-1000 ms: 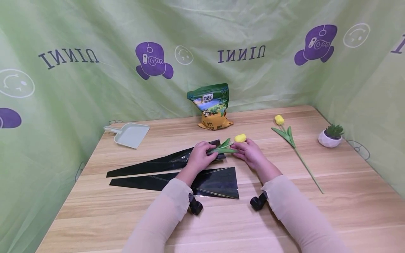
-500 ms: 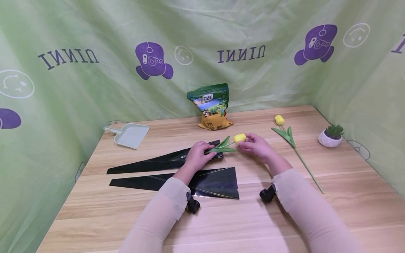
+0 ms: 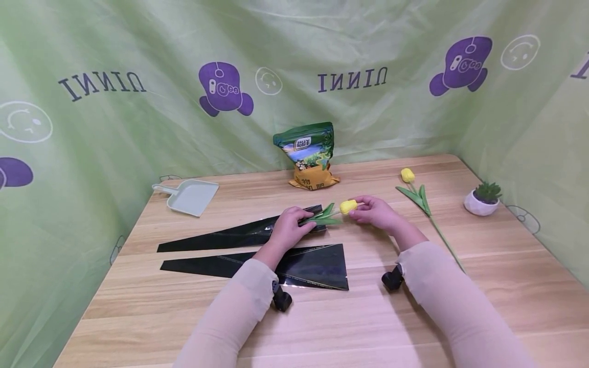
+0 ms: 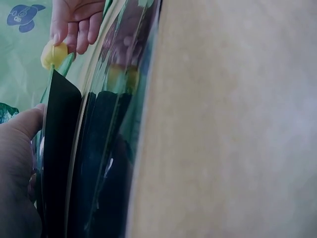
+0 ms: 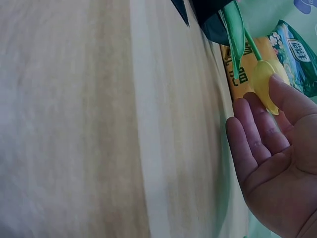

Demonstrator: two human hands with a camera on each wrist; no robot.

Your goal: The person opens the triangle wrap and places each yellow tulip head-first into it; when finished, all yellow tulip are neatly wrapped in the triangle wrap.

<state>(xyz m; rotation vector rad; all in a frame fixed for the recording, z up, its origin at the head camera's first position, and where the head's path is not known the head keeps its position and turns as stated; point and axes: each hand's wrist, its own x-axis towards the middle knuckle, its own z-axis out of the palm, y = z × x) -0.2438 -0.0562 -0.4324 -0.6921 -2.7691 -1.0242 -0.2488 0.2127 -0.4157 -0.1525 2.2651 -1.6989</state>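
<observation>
Head view: the yellow tulip (image 3: pixel 342 208) lies mid-desk, its long axis left to right, bloom rightward, stem inside the black wrapping sleeve (image 3: pixel 239 234). The left hand (image 3: pixel 290 227) grips the sleeve's mouth; the right hand (image 3: pixel 375 212) touches the bloom with straight fingers. A second sleeve (image 3: pixel 294 266) lies nearer, and a fertilizer bag (image 3: pixel 307 153) behind.

Left wrist view: the thumb (image 4: pixel 27 124) presses the sleeve's edge.

Right wrist view: the fingers (image 5: pixel 257 131) are straight and together against the bloom.

Bare wooden table (image 3: pixel 322 327) fills the lower frame, open to either hand. At centre, 2 black wrapping sheets (image 3: pixel 257 266) lie flat. A snack bag (image 3: pixel 307 153) stands upper centre, a dustpan (image 3: pixel 190 196) upper left, and a second tulip (image 3: pixel 425 209) and potted plant (image 3: pixel 480 199) crowd the right.
</observation>
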